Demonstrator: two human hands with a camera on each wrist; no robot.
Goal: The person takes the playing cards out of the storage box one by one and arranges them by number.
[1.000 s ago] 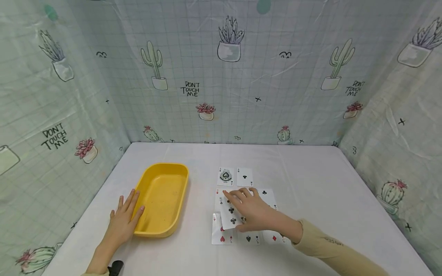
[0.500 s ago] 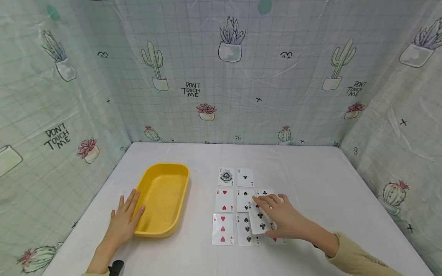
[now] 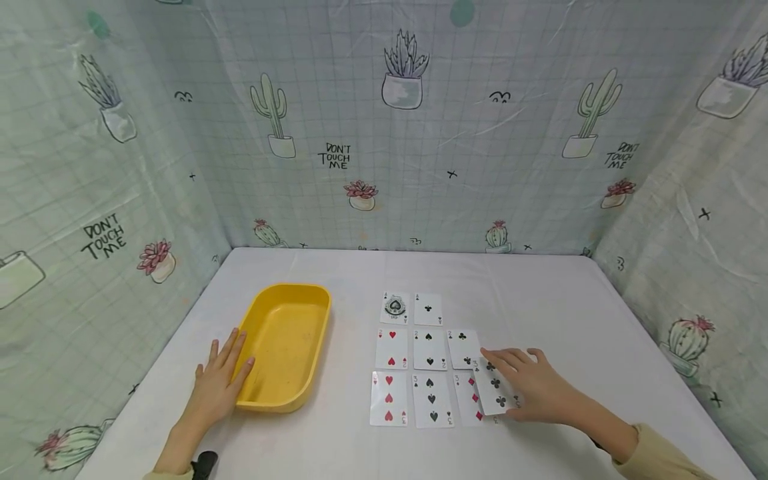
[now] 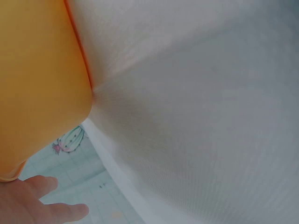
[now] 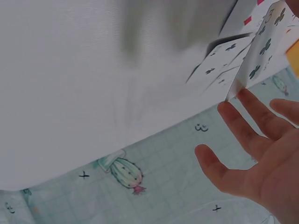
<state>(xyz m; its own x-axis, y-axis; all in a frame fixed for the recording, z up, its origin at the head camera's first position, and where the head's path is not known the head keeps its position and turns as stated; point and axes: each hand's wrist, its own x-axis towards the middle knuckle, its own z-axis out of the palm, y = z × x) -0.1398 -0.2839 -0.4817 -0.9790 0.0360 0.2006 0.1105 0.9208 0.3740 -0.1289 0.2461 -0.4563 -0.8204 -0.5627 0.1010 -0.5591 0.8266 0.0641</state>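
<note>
My right hand [image 3: 543, 392] pinches the three of clubs [image 3: 493, 395] by its edges between fingers and thumb. The playing card is tilted and covers part of the three of diamonds [image 3: 465, 400], near the lower corner of the two of clubs [image 3: 461, 347]. In the right wrist view, the card [image 5: 261, 46] stands raised at the fingertips. Far to the left, my left hand [image 3: 216, 390] rests with straight fingers against the near left rim of a yellow tray [image 3: 282, 347]. In the left wrist view, only part of that hand [image 4: 28, 200] shows beside the tray's wall [image 4: 37, 79].
More face-up cards lie in rows: the ace of spades [image 3: 395, 307] and ace of clubs [image 3: 429, 309] at the back, the two of hearts [image 3: 392, 348] and two of spades [image 3: 429, 349] in the middle, the three of hearts [image 3: 389, 399] and three of spades [image 3: 432, 400] in front.
My right hand has carried the three of clubs rightward across the rows, uncovering the two of hearts, two of spades and threes of hearts and spades. The left hand stays at the tray.
</note>
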